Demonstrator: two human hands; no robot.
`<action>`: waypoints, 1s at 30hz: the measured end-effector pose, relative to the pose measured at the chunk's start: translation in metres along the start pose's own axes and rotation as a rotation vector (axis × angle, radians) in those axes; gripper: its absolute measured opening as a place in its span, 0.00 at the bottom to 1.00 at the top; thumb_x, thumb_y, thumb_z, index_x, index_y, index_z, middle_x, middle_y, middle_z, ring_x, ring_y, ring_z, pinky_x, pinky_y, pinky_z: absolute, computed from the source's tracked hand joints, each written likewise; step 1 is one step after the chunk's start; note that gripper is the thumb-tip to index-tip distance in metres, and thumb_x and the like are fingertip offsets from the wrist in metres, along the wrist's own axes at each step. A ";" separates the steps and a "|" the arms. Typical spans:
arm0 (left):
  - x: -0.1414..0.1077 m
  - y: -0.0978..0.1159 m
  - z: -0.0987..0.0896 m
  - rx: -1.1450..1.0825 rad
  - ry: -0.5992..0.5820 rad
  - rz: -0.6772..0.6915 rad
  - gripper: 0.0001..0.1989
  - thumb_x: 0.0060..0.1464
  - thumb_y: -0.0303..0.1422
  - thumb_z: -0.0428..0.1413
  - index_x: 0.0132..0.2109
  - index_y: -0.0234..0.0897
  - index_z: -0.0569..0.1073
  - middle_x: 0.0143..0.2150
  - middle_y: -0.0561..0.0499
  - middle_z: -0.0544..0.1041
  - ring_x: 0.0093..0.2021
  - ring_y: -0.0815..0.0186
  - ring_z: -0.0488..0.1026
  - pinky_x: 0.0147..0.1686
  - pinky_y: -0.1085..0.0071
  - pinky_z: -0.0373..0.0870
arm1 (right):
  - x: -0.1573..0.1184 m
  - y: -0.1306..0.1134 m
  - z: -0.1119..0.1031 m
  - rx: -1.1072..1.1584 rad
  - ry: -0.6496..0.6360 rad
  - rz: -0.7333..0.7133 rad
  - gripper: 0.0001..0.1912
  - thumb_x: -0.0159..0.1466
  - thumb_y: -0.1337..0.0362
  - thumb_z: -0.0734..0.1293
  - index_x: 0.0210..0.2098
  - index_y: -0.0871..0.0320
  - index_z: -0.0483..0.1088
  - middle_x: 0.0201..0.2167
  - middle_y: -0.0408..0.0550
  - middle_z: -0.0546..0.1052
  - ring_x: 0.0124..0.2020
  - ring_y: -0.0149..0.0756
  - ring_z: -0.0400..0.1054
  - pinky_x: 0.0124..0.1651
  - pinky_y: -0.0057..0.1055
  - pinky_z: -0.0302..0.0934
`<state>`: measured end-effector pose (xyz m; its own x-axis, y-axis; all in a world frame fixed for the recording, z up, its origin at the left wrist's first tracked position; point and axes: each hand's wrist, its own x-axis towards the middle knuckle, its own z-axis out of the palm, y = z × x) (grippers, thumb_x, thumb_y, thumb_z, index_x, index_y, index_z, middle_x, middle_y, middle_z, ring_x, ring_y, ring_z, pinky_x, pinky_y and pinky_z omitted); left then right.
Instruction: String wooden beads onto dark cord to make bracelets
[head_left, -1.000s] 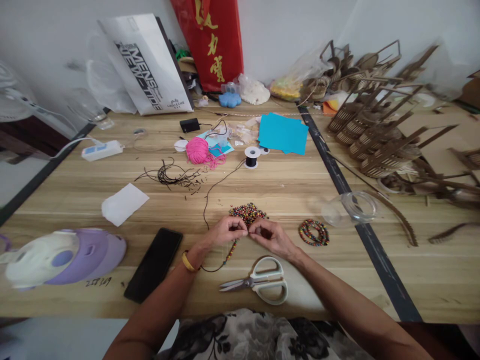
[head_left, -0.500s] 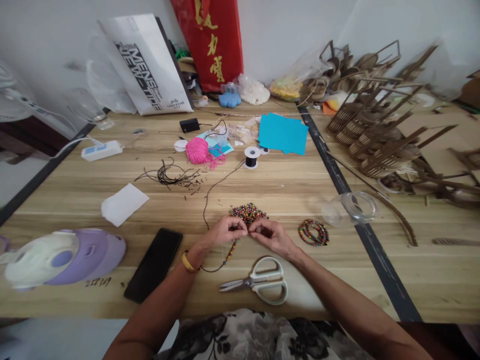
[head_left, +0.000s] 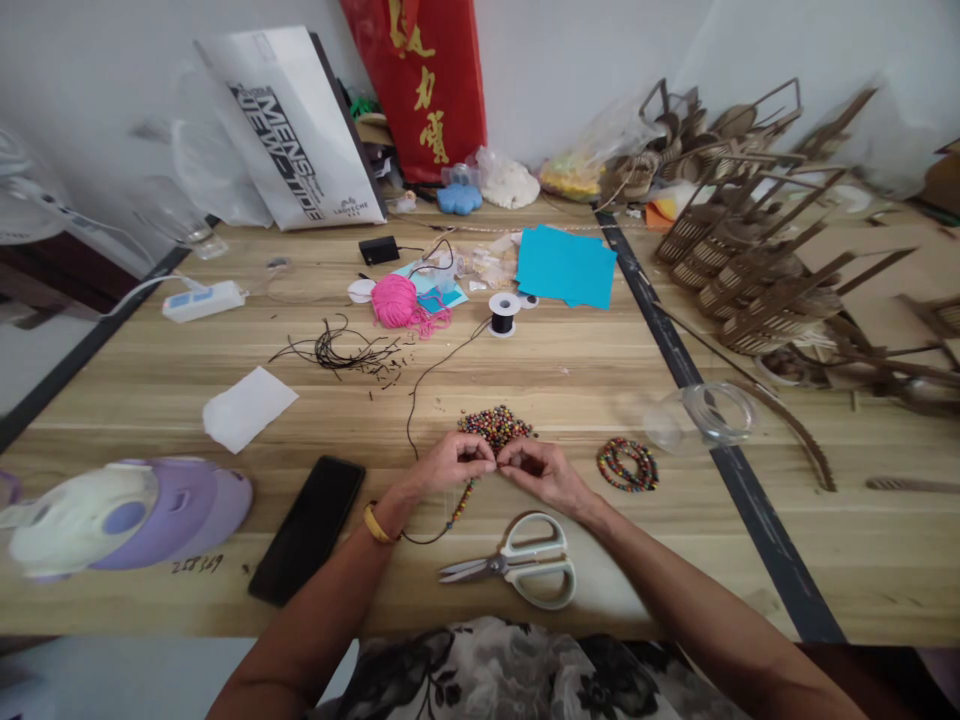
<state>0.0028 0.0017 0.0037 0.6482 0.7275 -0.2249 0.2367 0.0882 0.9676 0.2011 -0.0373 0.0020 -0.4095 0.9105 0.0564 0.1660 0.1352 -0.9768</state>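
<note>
Close together in front of the bead pile [head_left: 498, 425], both my hands have their fingertips pinched, almost touching. My left hand [head_left: 450, 463] grips a black cord, and a short string of coloured beads [head_left: 462, 506] hangs below its fingers. My right hand [head_left: 551, 474] pinches something too small to make out, right beside the left fingertips. From the cord's beaded part, the black cord [head_left: 412, 405] runs under the left wrist and up to a white spool [head_left: 504, 315]. A coiled beaded loop [head_left: 628, 465] lies to the right. Scissors [head_left: 517, 566] rest nearer me.
A phone [head_left: 307, 530] and a purple-white appliance [head_left: 157, 515] lie left. Black cord scraps [head_left: 349, 350], pink yarn [head_left: 394, 301] and blue sheets [head_left: 566, 265] are farther back. A clear round container [head_left: 709, 415] and small woven baskets [head_left: 757, 270] occupy the right.
</note>
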 end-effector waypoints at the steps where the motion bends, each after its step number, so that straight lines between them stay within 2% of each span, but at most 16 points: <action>1: 0.000 0.000 0.000 0.001 0.001 -0.001 0.12 0.48 0.38 0.58 0.32 0.30 0.72 0.24 0.54 0.69 0.26 0.72 0.64 0.27 0.76 0.60 | 0.000 0.000 0.000 0.004 0.001 -0.001 0.11 0.62 0.57 0.65 0.34 0.60 0.70 0.23 0.42 0.68 0.22 0.27 0.56 0.24 0.24 0.50; 7: 0.000 -0.001 0.000 0.014 0.004 0.018 0.12 0.48 0.37 0.58 0.32 0.30 0.73 0.25 0.53 0.69 0.26 0.72 0.64 0.27 0.76 0.60 | 0.000 0.000 0.001 -0.005 0.012 -0.009 0.12 0.62 0.57 0.65 0.33 0.60 0.70 0.23 0.42 0.68 0.22 0.26 0.55 0.24 0.24 0.50; 14: 0.001 -0.006 -0.001 0.013 -0.003 0.017 0.11 0.48 0.36 0.58 0.32 0.29 0.73 0.26 0.52 0.71 0.26 0.71 0.65 0.28 0.75 0.61 | 0.003 -0.001 -0.002 -0.026 -0.006 -0.150 0.10 0.63 0.59 0.65 0.33 0.60 0.72 0.29 0.47 0.72 0.30 0.31 0.64 0.32 0.27 0.57; 23: -0.001 0.000 -0.003 -0.017 -0.035 -0.002 0.10 0.47 0.35 0.61 0.34 0.30 0.76 0.27 0.50 0.75 0.28 0.71 0.68 0.30 0.76 0.63 | 0.001 0.003 -0.002 -0.058 0.020 -0.118 0.10 0.63 0.59 0.66 0.34 0.60 0.72 0.29 0.48 0.73 0.29 0.31 0.65 0.32 0.27 0.58; 30: 0.000 -0.003 -0.003 -0.053 -0.022 -0.017 0.12 0.44 0.36 0.62 0.33 0.30 0.76 0.27 0.49 0.76 0.28 0.70 0.70 0.30 0.75 0.64 | 0.001 -0.003 -0.001 -0.085 0.023 -0.128 0.11 0.63 0.58 0.66 0.33 0.60 0.72 0.29 0.47 0.73 0.28 0.30 0.64 0.30 0.26 0.57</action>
<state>0.0003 0.0037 0.0006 0.6606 0.7103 -0.2429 0.2093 0.1365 0.9683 0.2015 -0.0361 0.0048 -0.4114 0.8924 0.1854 0.1896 0.2828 -0.9403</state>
